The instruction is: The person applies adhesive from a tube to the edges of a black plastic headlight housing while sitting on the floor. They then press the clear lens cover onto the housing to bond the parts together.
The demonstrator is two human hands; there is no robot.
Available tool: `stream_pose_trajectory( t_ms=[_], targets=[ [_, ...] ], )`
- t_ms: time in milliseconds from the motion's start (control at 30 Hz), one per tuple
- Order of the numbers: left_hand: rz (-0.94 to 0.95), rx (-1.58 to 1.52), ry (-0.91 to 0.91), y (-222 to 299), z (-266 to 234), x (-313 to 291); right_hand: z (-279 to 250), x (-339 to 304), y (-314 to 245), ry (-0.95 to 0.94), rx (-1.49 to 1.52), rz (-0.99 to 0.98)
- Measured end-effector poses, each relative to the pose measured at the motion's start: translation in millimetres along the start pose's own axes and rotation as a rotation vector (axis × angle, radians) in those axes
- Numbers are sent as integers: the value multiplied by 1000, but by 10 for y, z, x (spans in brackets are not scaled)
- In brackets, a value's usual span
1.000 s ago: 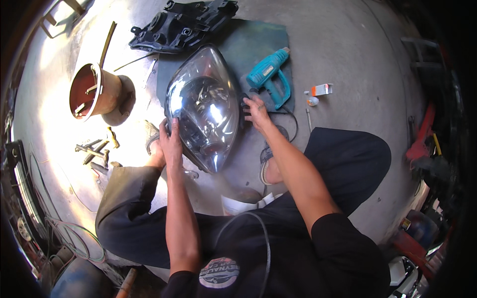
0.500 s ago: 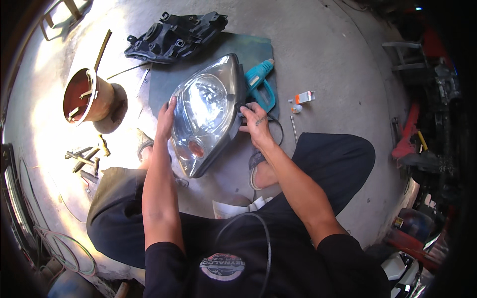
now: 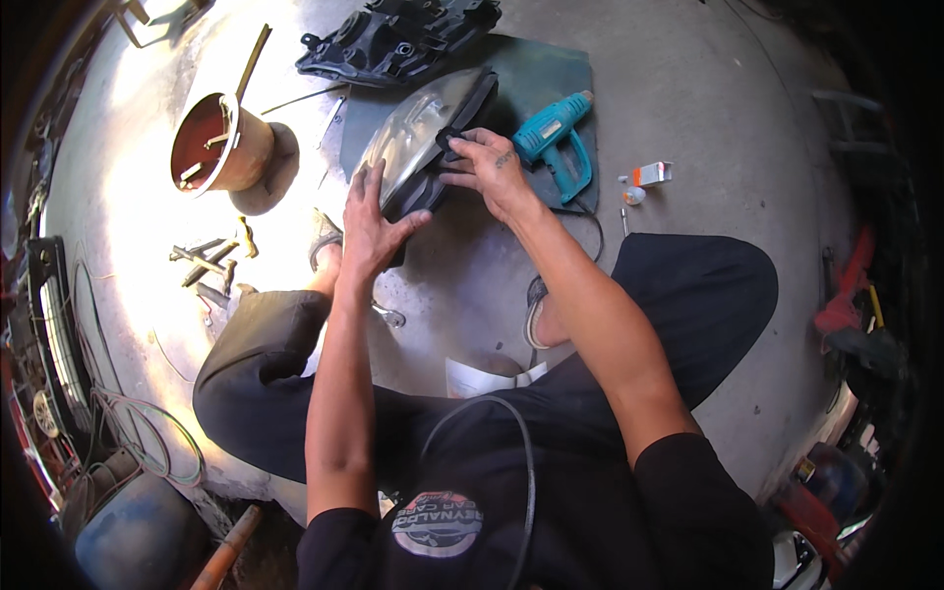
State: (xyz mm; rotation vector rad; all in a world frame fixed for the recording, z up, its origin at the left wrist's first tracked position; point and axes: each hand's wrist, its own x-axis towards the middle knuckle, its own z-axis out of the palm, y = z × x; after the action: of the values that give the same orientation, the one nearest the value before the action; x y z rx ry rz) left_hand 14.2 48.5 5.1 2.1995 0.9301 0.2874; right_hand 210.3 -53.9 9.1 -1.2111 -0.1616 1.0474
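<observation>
A car headlight point(image 3: 418, 123) with a clear lens and black rim is tipped on its side between my hands, the lens turned to the left. My left hand point(image 3: 372, 224) grips its near end, fingers along the lens and thumb stretched over the black back edge. With thumb and fingertips my right hand point(image 3: 497, 175) pinches a black tab point(image 3: 449, 141) on the headlight's right edge. Just right of that hand, a teal heat gun point(image 3: 553, 130) lies on a dark green mat point(image 3: 556, 69). The left fingertips are partly hidden against the lens.
Beyond the headlight lies a black headlight housing point(image 3: 398, 44). To the left stand a rusty bucket point(image 3: 251, 152) and several hammers point(image 3: 206, 261). A small box point(image 3: 653, 174) and a bulb point(image 3: 633, 196) lie right. White paper point(image 3: 482, 377) rests by my legs; hoses point(image 3: 147, 423) coil at lower left.
The headlight has tipped from lens-up to standing on its side. My left hand has shifted to its near end, thumb now across the edge. The view has moved, so surroundings sit further right.
</observation>
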Motion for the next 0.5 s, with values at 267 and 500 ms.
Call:
stream_pose_trajectory(
  t_ms=[267, 500],
  targets=[
    [5, 263, 53, -182, 225, -225, -402, -114, -32, 105, 94, -25],
    [42, 253, 79, -164, 144, -145, -1049, -207, 382, 317, 59, 73]
  ],
)
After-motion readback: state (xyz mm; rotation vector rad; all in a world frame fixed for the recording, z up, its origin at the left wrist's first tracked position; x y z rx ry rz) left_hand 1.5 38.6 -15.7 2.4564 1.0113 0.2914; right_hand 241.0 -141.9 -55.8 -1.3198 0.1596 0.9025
